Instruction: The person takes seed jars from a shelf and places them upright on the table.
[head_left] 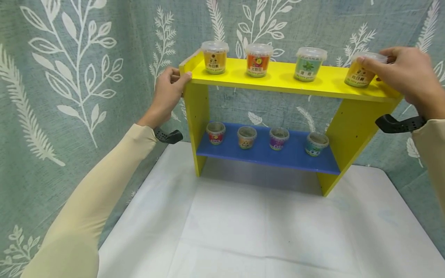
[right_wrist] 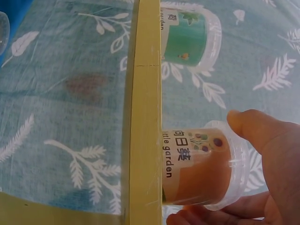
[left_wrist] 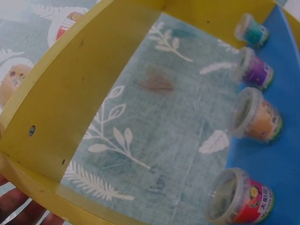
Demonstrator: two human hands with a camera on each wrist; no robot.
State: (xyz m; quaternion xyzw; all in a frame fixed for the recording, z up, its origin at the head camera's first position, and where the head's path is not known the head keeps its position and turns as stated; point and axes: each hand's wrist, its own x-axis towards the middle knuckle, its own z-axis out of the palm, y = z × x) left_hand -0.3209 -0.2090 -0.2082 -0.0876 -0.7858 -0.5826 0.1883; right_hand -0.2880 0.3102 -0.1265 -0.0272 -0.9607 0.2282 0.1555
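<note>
A yellow shelf unit with a blue lower board stands on the table. At its upper left corner my left hand grips the yellow side panel, thumb in front and fingers behind. My right hand holds an orange-labelled lidded plastic cup by its lid at the right end of the top board; the right wrist view shows the cup with its base right at the board. Three more lidded cups stand along the top: an orange one, a red one and a green one.
On the blue board stand several smaller cups: red, orange, purple and teal. A white cloth covers the table. A green leaf-patterned curtain hangs behind and to the left.
</note>
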